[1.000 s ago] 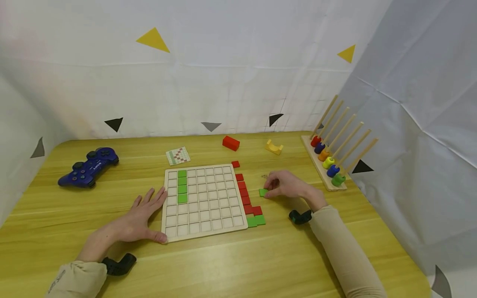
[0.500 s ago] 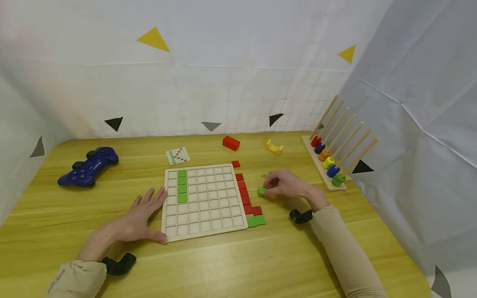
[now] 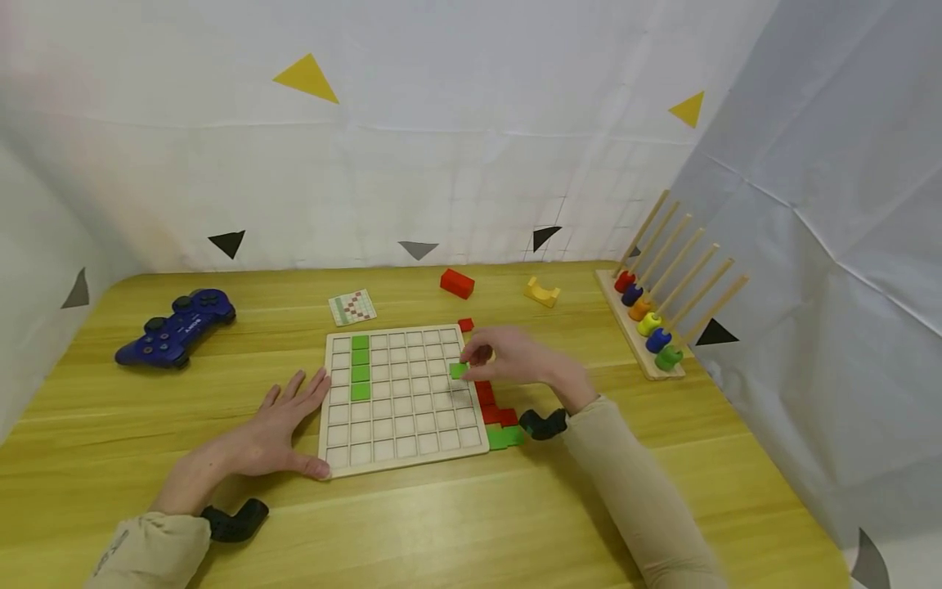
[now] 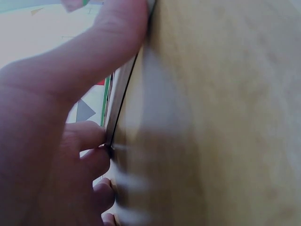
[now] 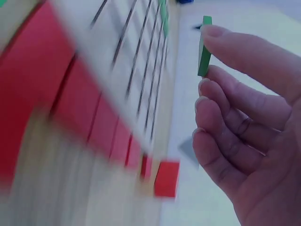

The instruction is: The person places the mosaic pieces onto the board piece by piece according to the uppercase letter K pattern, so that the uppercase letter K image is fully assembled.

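Note:
A wooden grid board (image 3: 412, 409) lies in the middle of the table, with several green tiles (image 3: 360, 367) in its second column. My right hand (image 3: 508, 360) pinches a green tile (image 3: 459, 370) (image 5: 204, 46) between thumb and finger, held over the board's right edge. Red tiles (image 3: 486, 393) and two green tiles (image 3: 505, 436) lie in a line beside that edge. My left hand (image 3: 280, 425) rests flat on the table with straight fingers, its thumb against the board's (image 4: 117, 99) left corner.
A blue game controller (image 3: 175, 329) lies at the far left. A pattern card (image 3: 352, 307), a red block (image 3: 456, 283) and a yellow piece (image 3: 540, 291) lie beyond the board. A peg rack with coloured rings (image 3: 648, 315) stands at the right. White sheets wall the table.
My right hand lifted the green tile off the table and carried it left, from the right of the tile row to above the board's right edge. The left hand stayed put.

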`<state>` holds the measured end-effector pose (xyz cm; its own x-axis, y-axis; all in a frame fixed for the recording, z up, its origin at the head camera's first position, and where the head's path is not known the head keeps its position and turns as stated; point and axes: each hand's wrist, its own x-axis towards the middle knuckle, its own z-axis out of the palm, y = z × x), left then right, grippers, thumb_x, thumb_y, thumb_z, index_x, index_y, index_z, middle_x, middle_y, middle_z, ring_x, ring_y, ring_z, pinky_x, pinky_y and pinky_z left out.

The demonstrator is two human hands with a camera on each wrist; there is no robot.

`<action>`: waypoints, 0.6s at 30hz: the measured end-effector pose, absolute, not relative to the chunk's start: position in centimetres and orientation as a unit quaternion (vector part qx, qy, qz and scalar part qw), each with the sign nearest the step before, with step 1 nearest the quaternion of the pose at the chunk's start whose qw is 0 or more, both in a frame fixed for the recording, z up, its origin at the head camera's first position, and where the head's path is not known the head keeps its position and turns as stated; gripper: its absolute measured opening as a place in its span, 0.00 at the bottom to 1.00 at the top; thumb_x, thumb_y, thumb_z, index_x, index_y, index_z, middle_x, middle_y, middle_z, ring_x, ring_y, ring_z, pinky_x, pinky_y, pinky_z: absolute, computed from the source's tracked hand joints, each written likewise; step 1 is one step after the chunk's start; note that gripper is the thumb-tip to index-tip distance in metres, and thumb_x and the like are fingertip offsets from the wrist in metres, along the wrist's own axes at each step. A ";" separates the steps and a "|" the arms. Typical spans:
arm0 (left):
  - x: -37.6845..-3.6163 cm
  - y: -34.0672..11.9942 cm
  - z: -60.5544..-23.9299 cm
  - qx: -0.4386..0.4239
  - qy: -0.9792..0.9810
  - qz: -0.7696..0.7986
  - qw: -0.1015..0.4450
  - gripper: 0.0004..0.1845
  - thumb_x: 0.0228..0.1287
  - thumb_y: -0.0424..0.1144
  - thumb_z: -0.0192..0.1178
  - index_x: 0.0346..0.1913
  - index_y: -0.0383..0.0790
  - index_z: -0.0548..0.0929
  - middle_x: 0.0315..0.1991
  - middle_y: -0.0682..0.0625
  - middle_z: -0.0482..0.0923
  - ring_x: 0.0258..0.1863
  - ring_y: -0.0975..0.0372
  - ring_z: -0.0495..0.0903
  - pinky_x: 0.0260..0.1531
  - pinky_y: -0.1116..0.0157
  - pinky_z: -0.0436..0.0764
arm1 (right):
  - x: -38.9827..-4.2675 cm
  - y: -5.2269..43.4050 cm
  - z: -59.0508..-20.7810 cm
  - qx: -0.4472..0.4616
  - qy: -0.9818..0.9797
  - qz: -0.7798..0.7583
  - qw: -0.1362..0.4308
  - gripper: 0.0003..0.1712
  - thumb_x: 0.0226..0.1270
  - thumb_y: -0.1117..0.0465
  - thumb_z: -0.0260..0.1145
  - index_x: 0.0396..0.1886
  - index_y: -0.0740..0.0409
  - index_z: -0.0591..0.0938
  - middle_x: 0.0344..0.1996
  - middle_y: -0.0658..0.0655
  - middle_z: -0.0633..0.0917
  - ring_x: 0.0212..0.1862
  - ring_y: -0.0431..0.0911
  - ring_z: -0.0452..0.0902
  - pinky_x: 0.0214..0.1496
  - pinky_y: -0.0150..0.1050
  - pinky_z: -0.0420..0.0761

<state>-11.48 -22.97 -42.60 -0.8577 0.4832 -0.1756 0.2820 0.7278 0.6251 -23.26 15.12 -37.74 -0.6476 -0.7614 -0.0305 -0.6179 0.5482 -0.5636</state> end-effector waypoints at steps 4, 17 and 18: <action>-11.5 -23.0 -42.6 0.208 0.914 0.304 0.167 0.69 0.46 0.66 0.73 0.80 0.35 0.43 0.81 0.37 0.33 0.77 0.37 0.26 0.70 0.34 0.28 | -22.8 11.7 -37.2 -0.410 0.864 -0.250 0.150 0.12 0.63 0.53 0.74 0.42 0.53 0.86 0.38 0.46 0.82 0.41 0.37 0.79 0.47 0.31 0.81; -11.5 -23.0 -42.7 0.205 0.916 0.301 0.169 0.68 0.48 0.65 0.72 0.80 0.36 0.43 0.81 0.37 0.34 0.78 0.37 0.26 0.70 0.33 0.29 | -21.5 3.4 -37.0 -0.452 0.842 -0.245 0.162 0.17 0.63 0.53 0.74 0.45 0.60 0.87 0.38 0.48 0.83 0.39 0.37 0.78 0.45 0.25 0.78; -11.5 -23.0 -42.7 0.205 0.916 0.301 0.168 0.68 0.48 0.65 0.72 0.80 0.36 0.43 0.81 0.37 0.34 0.78 0.37 0.26 0.70 0.33 0.29 | -21.5 3.2 -37.1 -0.456 0.840 -0.246 0.163 0.17 0.63 0.53 0.74 0.45 0.60 0.87 0.37 0.48 0.83 0.39 0.37 0.78 0.45 0.25 0.78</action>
<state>-11.51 -22.97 -42.66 -0.8591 0.4771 -0.1852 0.2743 0.7347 0.6205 -21.47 3.17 -37.07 -0.5309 -0.8460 -0.0490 -0.6853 0.4627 -0.5624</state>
